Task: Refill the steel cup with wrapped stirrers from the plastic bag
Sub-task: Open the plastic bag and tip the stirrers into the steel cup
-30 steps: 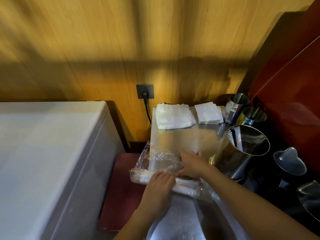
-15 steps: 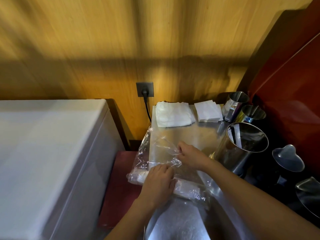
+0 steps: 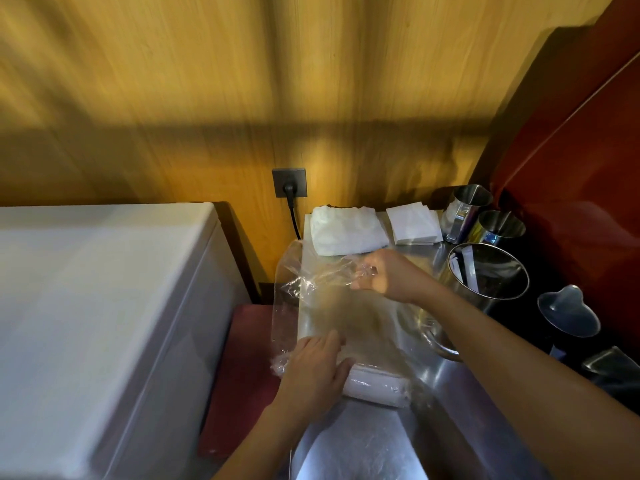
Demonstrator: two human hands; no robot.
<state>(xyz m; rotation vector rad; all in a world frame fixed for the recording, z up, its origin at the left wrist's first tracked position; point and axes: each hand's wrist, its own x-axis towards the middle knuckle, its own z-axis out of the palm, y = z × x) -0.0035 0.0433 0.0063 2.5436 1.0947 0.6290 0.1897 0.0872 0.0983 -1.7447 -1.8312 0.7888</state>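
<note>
A clear plastic bag point(image 3: 322, 306) lies stretched along the steel counter point(image 3: 443, 382). A white bundle of wrapped stirrers point(image 3: 375, 386) sits inside its near end. My left hand point(image 3: 315, 372) presses flat on that end, over the bundle. My right hand point(image 3: 388, 275) pinches the bag's far, open end and holds it up off the counter. The large steel cup point(image 3: 485, 275) stands just right of my right hand, with a few wrapped stirrers leaning inside it.
Two smaller steel cups point(image 3: 464, 209) point(image 3: 498, 226) stand behind the large one. A folded white cloth point(image 3: 346, 230) and a napkin stack point(image 3: 412, 223) lie at the counter's back. A white appliance point(image 3: 104, 306) fills the left. Dark lidded vessels point(image 3: 568, 313) stand right.
My right hand has moved away from me and lifted the bag's open end, stretching the bag out. My left hand stays pressed on the stirrer bundle.
</note>
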